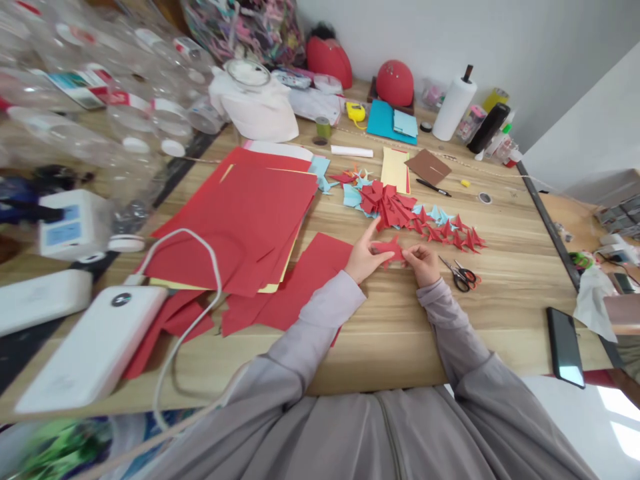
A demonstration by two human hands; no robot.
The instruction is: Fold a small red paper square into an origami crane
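A small piece of folded red paper (391, 250) is held between my two hands, low over the wooden table. My left hand (364, 255) pinches its left side between thumb and fingers, with the index finger pointing up and away. At the right end, my right hand (423, 263) grips it with closed fingertips. Just beyond lies a heap of folded red paper pieces (385, 203) with light blue ones among them. Red folded paper figures (455, 235) spread to the right of the heap. Scissors (464, 275) with black and orange handles rest right of my right hand.
Red paper sheets (250, 220) are stacked on the left, with red strips (320, 273) beside them. A white power bank (95, 347) with a cable sits front left. Plastic bottles (135, 113) crowd the far left. A phone (565, 347) lies at the right edge.
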